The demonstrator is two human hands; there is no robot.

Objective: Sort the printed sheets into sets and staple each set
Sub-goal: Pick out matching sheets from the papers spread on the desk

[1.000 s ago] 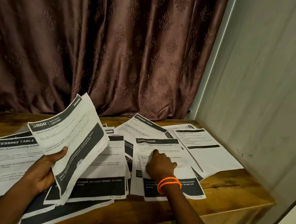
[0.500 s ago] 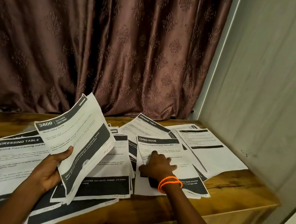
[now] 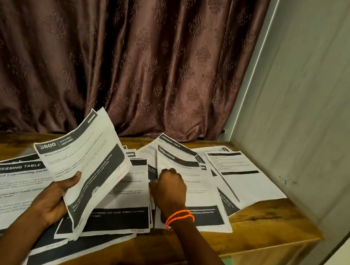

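Many printed sheets (image 3: pixel 99 191) remain fanned loose across the wooden table (image 3: pixel 268 231), so sorting looks far from finished and no stapler shows. The left hand (image 3: pixel 53 201) still grips the raised KITCHEN bundle (image 3: pixel 89 165). The right hand (image 3: pixel 169 190), fingers curled, has drawn the living-room sheet (image 3: pixel 195 190) nearer, its left edge lifting, probably to pick it up.

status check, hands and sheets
Left hand grips raised kitchen sheets. Right hand on living room sheet, fingers curled. Sheets unsorted across table; no stapler seen.
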